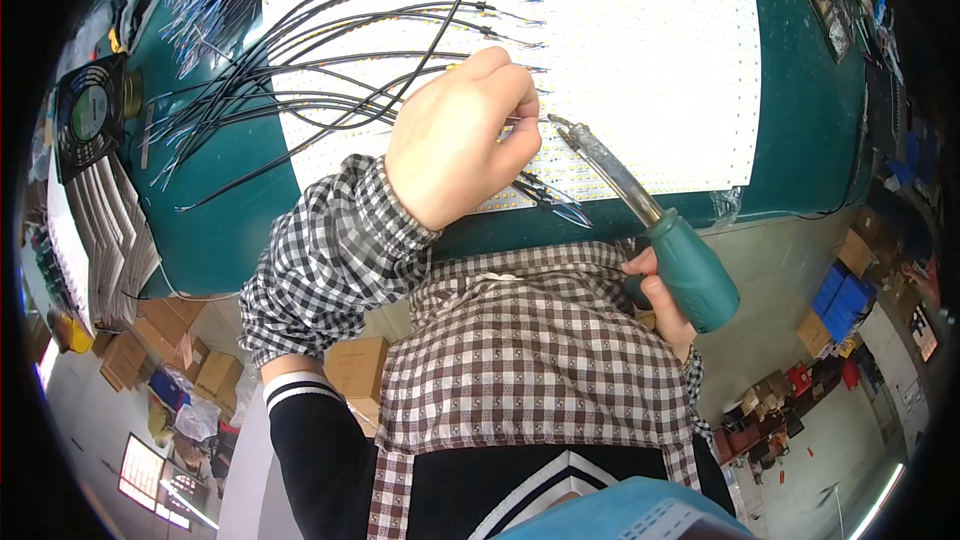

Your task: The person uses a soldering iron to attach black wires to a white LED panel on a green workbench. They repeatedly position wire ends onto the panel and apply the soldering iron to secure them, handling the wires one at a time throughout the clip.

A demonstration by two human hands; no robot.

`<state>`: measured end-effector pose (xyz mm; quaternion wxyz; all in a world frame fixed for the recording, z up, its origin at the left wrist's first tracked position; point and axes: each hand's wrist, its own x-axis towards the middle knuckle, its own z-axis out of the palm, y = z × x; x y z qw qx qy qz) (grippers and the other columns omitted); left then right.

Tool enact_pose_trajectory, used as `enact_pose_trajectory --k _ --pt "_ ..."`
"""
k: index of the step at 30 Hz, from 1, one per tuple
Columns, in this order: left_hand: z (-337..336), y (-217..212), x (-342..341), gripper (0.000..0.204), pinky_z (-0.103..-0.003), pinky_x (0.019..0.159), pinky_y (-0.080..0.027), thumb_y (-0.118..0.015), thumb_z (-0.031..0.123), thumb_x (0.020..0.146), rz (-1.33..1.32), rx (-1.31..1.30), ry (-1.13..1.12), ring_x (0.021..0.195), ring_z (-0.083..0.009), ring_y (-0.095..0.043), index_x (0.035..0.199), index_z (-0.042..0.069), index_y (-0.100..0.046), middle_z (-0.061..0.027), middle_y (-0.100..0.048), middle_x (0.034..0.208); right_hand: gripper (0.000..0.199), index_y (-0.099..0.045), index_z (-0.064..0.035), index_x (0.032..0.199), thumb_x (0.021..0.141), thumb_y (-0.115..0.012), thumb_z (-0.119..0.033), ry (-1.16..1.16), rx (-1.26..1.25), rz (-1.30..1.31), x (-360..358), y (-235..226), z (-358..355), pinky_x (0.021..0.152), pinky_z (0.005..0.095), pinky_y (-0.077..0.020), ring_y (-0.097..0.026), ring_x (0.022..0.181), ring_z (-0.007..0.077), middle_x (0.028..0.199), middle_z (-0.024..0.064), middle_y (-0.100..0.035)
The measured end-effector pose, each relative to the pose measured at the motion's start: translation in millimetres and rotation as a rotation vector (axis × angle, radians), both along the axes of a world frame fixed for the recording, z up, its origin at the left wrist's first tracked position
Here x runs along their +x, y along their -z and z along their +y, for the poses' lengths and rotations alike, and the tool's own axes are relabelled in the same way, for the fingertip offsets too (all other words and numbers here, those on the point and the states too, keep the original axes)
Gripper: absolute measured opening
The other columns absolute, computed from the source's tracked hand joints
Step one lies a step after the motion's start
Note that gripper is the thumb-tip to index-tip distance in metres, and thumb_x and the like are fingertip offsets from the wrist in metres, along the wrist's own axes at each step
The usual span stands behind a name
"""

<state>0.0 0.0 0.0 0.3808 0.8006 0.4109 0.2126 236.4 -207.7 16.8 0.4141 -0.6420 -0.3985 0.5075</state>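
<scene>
My left hand (462, 135) is curled over the near edge of a large white panel of LED strips (640, 50), pinching a thin wire or solder strand whose end sticks out toward the right. My right hand (662, 302) grips the green handle of a soldering iron (640, 202); its metal tip points up-left and meets the strand just right of my left fingers. Several black wires (330, 70) with stripped ends fan across the panel's left half and pass under my left hand.
The panel lies on a green table (810, 110). A black fan (88, 110) and a stack of white strip boards (100, 240) stand at the left. Bundled wires lie at the top left. Cardboard boxes and blue boxes sit on the floor below.
</scene>
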Motion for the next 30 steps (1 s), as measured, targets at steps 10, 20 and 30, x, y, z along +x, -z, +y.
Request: enact_pose_trajectory --k 10,20,30 --pt "1 -1 -7 0.007 -0.032 0.06 -0.049 -0.066 0.005 0.078 0.013 -0.009 -0.024 0.066 -0.0221 -0.06 0.082 0.004 -0.061 -0.009 -0.057 0.079 0.067 -0.044 0.0093 0.137 0.081 -0.078 -0.002 0.048 0.103 0.039 -11 5 1 0.081 0.0381 -0.0605 -0.071 0.09 0.0224 0.101 0.0169 -0.071" --pt "8 -9 -1 0.008 -0.032 0.061 -0.045 -0.066 -0.005 0.082 -0.074 -0.144 0.182 0.068 -0.0249 -0.057 0.085 -0.001 -0.06 -0.0124 -0.055 0.08 0.053 -0.062 0.003 0.125 0.078 -0.084 -0.005 0.201 0.138 0.099 -5 -13 32 0.081 0.0259 -0.0549 -0.068 0.091 0.0108 0.104 0.0075 -0.073" --pt "1 4 -6 0.009 -0.04 0.067 -0.048 -0.067 0.008 0.084 0.047 -0.041 0.031 0.074 -0.0341 -0.059 0.086 0.002 -0.061 -0.0158 -0.059 0.081 0.053 -0.053 0.005 0.13 0.082 -0.075 0.007 0.144 0.163 0.093 -8 -8 26 0.083 0.0302 -0.0588 -0.07 0.098 0.0178 0.107 0.0142 -0.071"
